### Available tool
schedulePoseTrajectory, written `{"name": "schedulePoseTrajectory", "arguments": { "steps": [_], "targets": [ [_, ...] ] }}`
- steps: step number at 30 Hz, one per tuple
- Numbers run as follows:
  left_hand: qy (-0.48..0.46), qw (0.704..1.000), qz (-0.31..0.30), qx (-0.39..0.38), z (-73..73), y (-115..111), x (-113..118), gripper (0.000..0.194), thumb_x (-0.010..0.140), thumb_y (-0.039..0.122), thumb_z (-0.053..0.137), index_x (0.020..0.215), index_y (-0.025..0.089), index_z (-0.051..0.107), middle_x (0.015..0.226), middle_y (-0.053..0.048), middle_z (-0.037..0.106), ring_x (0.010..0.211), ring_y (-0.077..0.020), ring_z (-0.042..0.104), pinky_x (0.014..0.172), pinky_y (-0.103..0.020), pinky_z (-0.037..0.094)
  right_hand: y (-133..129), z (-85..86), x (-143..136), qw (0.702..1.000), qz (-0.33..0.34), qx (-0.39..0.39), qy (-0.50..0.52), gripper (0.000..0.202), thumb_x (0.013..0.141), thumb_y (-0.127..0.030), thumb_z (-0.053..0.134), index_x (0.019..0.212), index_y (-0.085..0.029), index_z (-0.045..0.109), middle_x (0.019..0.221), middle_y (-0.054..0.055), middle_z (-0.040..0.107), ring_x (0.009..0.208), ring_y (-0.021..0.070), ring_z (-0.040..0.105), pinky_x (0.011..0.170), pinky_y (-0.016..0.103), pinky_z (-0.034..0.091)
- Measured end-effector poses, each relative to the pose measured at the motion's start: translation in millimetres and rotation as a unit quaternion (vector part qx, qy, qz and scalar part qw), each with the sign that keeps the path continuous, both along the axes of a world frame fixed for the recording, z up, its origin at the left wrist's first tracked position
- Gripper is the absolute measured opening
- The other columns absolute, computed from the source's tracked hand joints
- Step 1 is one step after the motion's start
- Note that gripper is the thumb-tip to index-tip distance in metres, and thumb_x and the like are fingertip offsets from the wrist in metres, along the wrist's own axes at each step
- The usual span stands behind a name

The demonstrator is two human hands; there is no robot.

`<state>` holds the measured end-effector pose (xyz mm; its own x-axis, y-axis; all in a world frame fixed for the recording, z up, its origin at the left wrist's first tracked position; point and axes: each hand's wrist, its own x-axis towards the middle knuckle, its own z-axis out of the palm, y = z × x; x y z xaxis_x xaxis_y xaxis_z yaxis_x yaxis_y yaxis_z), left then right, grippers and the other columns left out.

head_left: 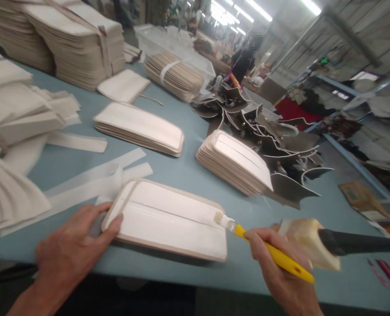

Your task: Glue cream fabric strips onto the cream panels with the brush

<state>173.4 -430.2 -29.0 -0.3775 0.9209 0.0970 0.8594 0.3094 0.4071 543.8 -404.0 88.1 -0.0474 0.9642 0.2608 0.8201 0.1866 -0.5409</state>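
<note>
A white rounded panel with a beige edge (171,221) lies on top of a low stack near the table's front edge. My left hand (74,245) grips the stack's left end, thumb on top and fingers at the far side. In my right hand (277,259) is a yellow-handled brush (285,261), its whitish bristles touching the panel near its right end. Just beyond the right hand stands a pale, stained container (308,241) with a dark handle-like bar across it.
Behind lie a stack of white panels (139,127), another panel stack (236,160) and dark curved pieces (267,131). Pale strips and fabric (13,114) cover the left side. Red tools (389,272) lie far right on the blue table (168,169). A person (243,61) is in the background.
</note>
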Motion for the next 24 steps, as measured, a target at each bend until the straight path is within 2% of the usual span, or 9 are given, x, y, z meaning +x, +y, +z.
{"name": "schedulePoseTrajectory", "arguments": {
  "steps": [2,3,7,9,11,15,24],
  "targets": [
    [0.028,1.000,-0.002,0.002,5.2,0,4,0.036,0.102,0.052,0.046,0.124,0.032,0.066,0.123,0.000,0.074,0.100,-0.0252,0.071,0.070,-0.033,0.042,10,1.0,-33,0.998,0.003,0.004,0.056,0.033,0.097,-0.044,0.063,0.072,-0.024,0.070,0.056,-0.004,0.058,0.050,0.0134,0.055,0.051,0.022,0.044],
    [0.037,0.999,-0.005,0.012,6.1,-1,5,0.035,0.102,0.051,0.046,0.123,0.031,0.067,0.120,0.001,0.075,0.099,-0.0246,0.072,0.070,-0.033,0.042,15,-1.1,-53,0.995,0.029,-0.013,0.098,0.034,0.098,-0.043,0.062,0.071,-0.023,0.069,0.055,-0.004,0.057,0.049,0.0131,0.054,0.049,0.022,0.043],
    [0.045,0.996,-0.002,0.071,2.3,-2,8,0.032,0.101,0.047,0.050,0.117,0.030,0.071,0.114,0.001,0.077,0.094,-0.0235,0.074,0.069,-0.033,0.044,39,-21.8,-130,0.963,0.118,-0.085,0.225,0.036,0.098,-0.043,0.059,0.070,-0.022,0.067,0.059,-0.002,0.062,0.054,0.0134,0.057,0.052,0.022,0.045],
    [0.041,0.996,0.003,0.083,-0.6,-2,10,0.030,0.099,0.045,0.052,0.116,0.030,0.072,0.112,0.001,0.078,0.091,-0.0230,0.074,0.068,-0.032,0.044,47,-33.5,-156,0.949,0.136,-0.126,0.256,0.035,0.096,-0.043,0.059,0.070,-0.021,0.067,0.061,-0.002,0.063,0.056,0.0136,0.058,0.054,0.023,0.044],
    [0.038,0.995,0.008,0.091,-2.4,-2,11,0.029,0.098,0.043,0.054,0.117,0.030,0.072,0.109,0.001,0.078,0.088,-0.0220,0.074,0.066,-0.032,0.043,52,-42.4,-170,0.938,0.143,-0.157,0.273,0.034,0.096,-0.044,0.059,0.071,-0.021,0.066,0.062,-0.002,0.063,0.057,0.0134,0.056,0.054,0.023,0.043],
    [0.043,0.994,0.004,0.100,-1.5,-2,10,0.029,0.098,0.043,0.053,0.115,0.029,0.073,0.107,0.002,0.079,0.087,-0.0220,0.074,0.065,-0.033,0.043,51,-50.1,-164,0.935,0.143,-0.182,0.269,0.033,0.094,-0.044,0.059,0.071,-0.021,0.065,0.061,-0.003,0.061,0.055,0.0131,0.054,0.053,0.024,0.041],
    [0.044,0.998,-0.005,0.049,8.2,-2,7,0.040,0.102,0.054,0.043,0.122,0.031,0.069,0.118,0.000,0.076,0.093,-0.0256,0.072,0.064,-0.034,0.040,40,-47.6,-91,0.959,0.089,-0.163,0.216,0.031,0.093,-0.042,0.060,0.073,-0.020,0.069,0.057,-0.004,0.058,0.054,0.0130,0.052,0.053,0.023,0.040]
  ]
}}
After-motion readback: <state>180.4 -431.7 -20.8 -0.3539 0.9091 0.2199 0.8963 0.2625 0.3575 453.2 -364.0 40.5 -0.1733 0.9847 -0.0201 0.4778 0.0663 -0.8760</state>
